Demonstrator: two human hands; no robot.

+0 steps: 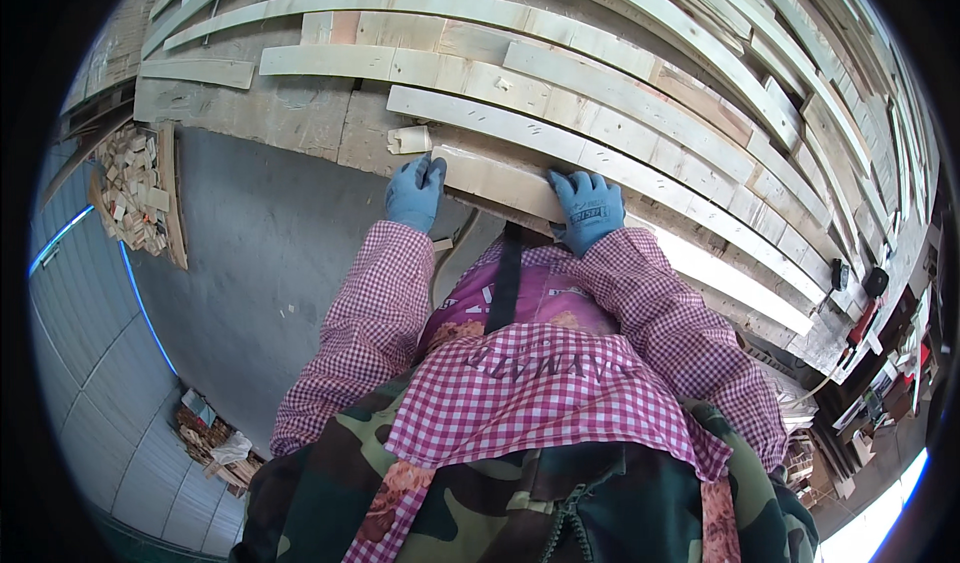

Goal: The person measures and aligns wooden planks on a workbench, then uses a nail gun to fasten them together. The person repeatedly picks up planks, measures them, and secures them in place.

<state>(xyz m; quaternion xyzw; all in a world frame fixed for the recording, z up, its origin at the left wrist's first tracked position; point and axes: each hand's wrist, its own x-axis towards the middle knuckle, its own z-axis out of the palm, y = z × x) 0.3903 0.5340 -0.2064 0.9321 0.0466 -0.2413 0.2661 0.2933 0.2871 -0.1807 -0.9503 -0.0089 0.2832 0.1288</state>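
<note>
A pale wooden board (495, 180) lies along the near edge of the workbench, in front of my body. My left hand (413, 193), in a blue glove, pinches the board's left end. Farther right, my right hand (588, 208), also gloved in blue, is closed over the near edge, its fingers on top and its thumb side hidden. A small wood offcut (408, 140) sits just beyond my left fingertips. Behind the held board runs a longer pale strip (490, 118) with small dark marks.
Several long wooden strips (420, 68) lie in rows across the workbench (240, 103). A bin of wood scraps (135, 193) stands at the left. Dark objects and a red-handled tool (862, 325) are at the bench's right end. Grey floor (270, 263) shows at left.
</note>
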